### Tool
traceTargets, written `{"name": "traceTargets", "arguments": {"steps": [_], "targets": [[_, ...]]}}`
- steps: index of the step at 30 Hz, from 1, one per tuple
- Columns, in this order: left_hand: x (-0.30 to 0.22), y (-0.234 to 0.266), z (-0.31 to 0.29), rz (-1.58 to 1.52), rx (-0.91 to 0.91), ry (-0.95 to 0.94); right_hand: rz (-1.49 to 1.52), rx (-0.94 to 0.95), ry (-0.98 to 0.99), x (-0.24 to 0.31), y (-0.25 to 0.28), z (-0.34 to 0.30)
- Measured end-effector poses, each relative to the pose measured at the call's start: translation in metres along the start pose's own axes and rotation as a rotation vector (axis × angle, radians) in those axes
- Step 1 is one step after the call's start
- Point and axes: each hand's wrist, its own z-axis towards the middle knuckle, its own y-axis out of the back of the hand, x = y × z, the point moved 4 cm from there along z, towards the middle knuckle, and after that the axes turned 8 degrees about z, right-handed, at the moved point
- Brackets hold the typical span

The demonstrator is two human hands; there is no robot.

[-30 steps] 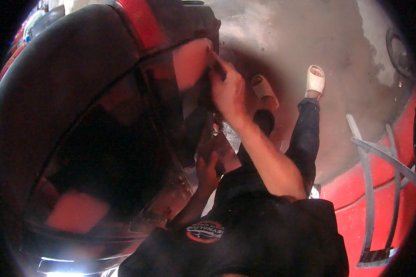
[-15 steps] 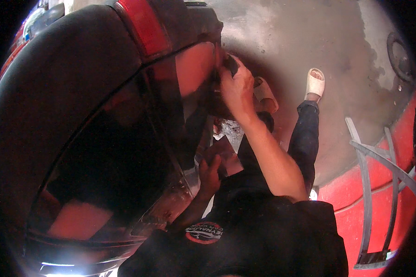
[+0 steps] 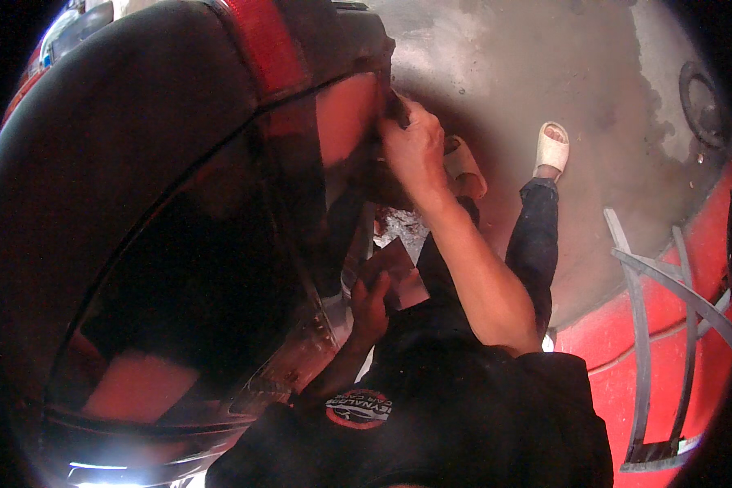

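My right hand [image 3: 415, 150] is up against the far edge of a dark car body panel [image 3: 350, 114], just past a red tail light [image 3: 264, 45]. Its fingers are closed on a small dark pad [image 3: 400, 110], mostly hidden by the fingers and the panel. Lower down, close to my body, my left hand [image 3: 369, 307] pinches a flat, folded sheet [image 3: 407, 285], dark on one part and lighter reddish on another; it looks like sandpaper. The shiny dark panel beside it reflects red patches.
On my right stands a red car panel [image 3: 602, 358] with grey strips [image 3: 641, 350] lying crossed over it. A dark ring [image 3: 699, 106] lies on the grey floor [image 3: 561, 65]. My feet in pale slippers [image 3: 553, 146] rest on the floor ahead.
My right hand has shifted slightly along the panel edge, with its fingers still closed on the pad. The left hand holds the sheet in nearly the same spot. The view has tilted a little.
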Motion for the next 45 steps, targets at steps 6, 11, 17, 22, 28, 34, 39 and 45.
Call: {"name": "traceTargets", "arguments": {"steps": [6,11,17,22,28,34,39,45], "targets": [[0.000,0.002,0.005,0.124,0.037,-0.072,-0.055,0.063,0.046,0.034,0.003,-0.017],[-0.020,-0.004,-0.006,0.278,0.041,-0.197,-0.092,0.089,0.051,0.062,0.000,-0.037],[0.005,0.014,-0.002,0.668,0.062,-0.509,-0.048,0.104,0.215,0.092,-0.009,-0.068],[-0.008,0.007,-0.006,0.681,0.013,-0.552,0.034,0.171,0.231,0.094,-0.001,-0.084],[0.007,0.005,-0.001,0.258,0.035,-0.200,-0.067,0.032,0.012,0.038,0.023,-0.041],[0.006,0.000,-0.007,0.169,-0.050,-0.035,-0.098,-0.072,0.093,-0.005,0.013,-0.008],[0.006,-0.001,-0.008,0.195,-0.046,-0.059,-0.114,-0.064,0.121,0.015,0.010,-0.001],[0.006,-0.003,-0.006,0.060,-0.017,-0.029,-0.159,-0.075,0.193,0.007,0.003,0.007]]}}
